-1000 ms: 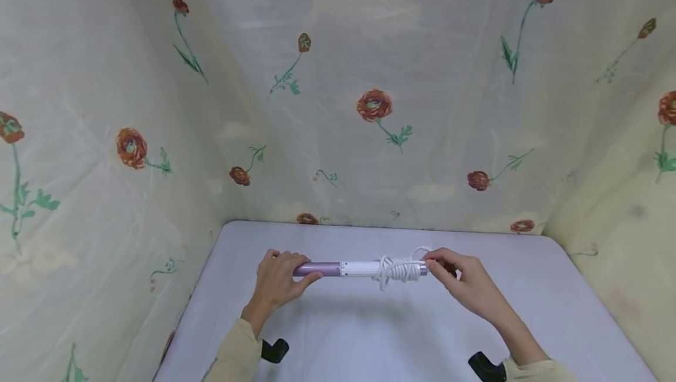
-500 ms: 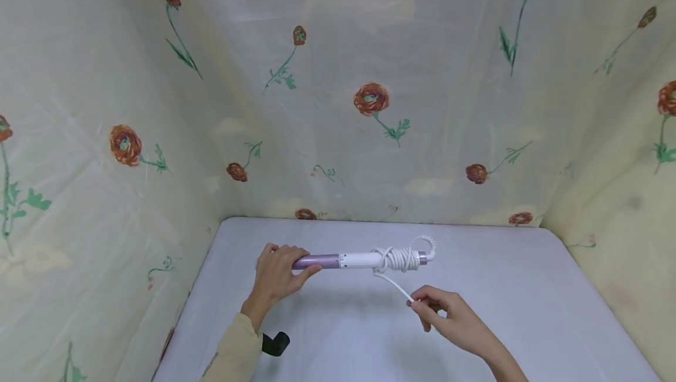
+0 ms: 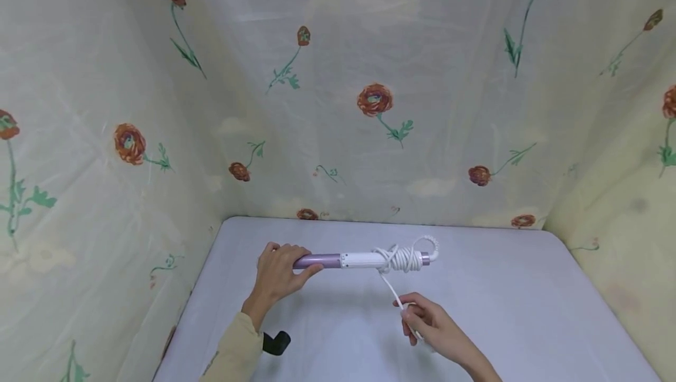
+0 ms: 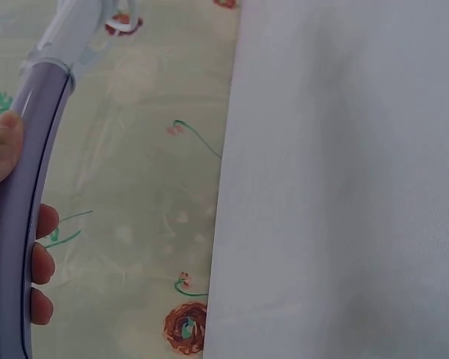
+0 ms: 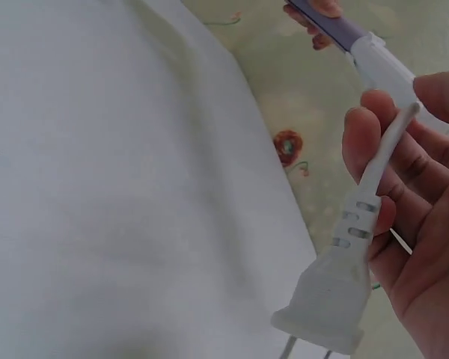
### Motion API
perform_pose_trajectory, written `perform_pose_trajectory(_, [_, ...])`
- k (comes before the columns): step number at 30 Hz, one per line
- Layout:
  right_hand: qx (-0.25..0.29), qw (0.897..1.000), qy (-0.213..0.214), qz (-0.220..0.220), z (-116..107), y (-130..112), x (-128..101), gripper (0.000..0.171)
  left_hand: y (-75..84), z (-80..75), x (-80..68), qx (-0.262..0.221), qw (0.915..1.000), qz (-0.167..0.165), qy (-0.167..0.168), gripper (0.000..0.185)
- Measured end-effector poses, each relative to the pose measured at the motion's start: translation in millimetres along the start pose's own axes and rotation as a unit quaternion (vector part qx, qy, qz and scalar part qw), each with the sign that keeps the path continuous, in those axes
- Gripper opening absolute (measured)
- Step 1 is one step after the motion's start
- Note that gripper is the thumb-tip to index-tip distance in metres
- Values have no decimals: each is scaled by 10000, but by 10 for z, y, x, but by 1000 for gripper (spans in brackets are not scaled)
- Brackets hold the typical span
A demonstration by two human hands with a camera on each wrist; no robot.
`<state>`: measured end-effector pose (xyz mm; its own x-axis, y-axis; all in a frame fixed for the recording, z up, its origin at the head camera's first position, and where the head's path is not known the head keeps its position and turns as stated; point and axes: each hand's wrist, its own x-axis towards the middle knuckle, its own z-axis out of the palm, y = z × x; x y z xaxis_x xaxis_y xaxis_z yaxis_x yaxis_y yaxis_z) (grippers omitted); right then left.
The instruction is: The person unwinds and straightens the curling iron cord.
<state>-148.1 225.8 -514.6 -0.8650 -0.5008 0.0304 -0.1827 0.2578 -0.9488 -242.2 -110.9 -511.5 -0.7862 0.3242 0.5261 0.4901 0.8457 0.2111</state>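
My left hand (image 3: 277, 273) grips the purple end of a hair straightener (image 3: 359, 260), held level above the table. In the left wrist view, the thumb lies on one side of the purple body (image 4: 31, 157) and fingertips show at the other. White cord (image 3: 405, 259) is wound in several loops round the white right part, and leaves the right tip in a curved, ribbed sleeve (image 3: 434, 244). Below, my right hand (image 3: 430, 326) pinches the cord's free end between thumb and fingers. A white two-pin plug (image 5: 329, 292) hangs from that end in the right wrist view.
A white-covered table (image 3: 317, 323) with rounded far corners lies under both hands. Flower-printed cloth (image 3: 327, 106) rises behind it and on both sides. A black curved piece (image 3: 277, 343) sticks out by the left sleeve.
My right hand has moved from the straightener's right tip down and towards me, drawing the cord's free end off below the loops. The left hand keeps its grip, nearly still.
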Motion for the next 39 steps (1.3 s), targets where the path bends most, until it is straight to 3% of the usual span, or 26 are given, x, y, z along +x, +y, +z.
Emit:
perform_pose_trajectory(6, [76,9991,85,411,41,59,100,35,8,-21,1,0,10000,-14,-9,44])
perform_pose_trajectory(12, [303,9995,-30,117,82,149,198,32,0,-22,-25,-9,9999,34,133,45])
perform_pose_trajectory(18, [400,9990,150,89,137,195,282,37,-11,-8,-36,78,9998,69,185,46])
perform_pose_trajectory(27, [-8,9979,649,6,128,284,368,34,-2,-46,-37,-29,9997,-142,-178,47])
perform_pose_trajectory(33, [-62,9964,789,287,50,298,376,35,-21,-38,-53,-59,9999,-71,-104,45])
perform_pose_trajectory(39, [-352,9956,856,179,-70,343,392,32,-28,-33,-50,-41,10000,8,-58,45])
